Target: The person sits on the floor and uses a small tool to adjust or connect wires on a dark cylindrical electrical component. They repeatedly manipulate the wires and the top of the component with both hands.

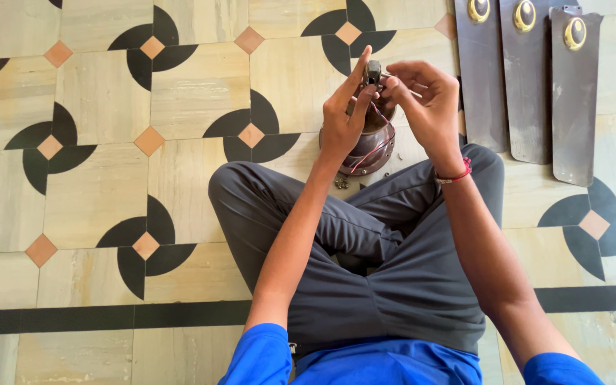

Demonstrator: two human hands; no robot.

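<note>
Fan blades (pixel 525 78) on patterned floor (pixel 108 142)

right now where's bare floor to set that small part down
Bare patterned floor spreads wide beside the person's left knee. A smaller bare patch lies at lower right, below the three fan blades. It is crowded ahead, where both hands work at the brown fan motor housing.

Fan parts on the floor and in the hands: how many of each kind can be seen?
Fan blades: 3
Motor housing: 1
Small dark part with wires, held by left hand and right hand: 1
Loose screws: a small cluster, too small to count
Total: 5 countable parts
</note>
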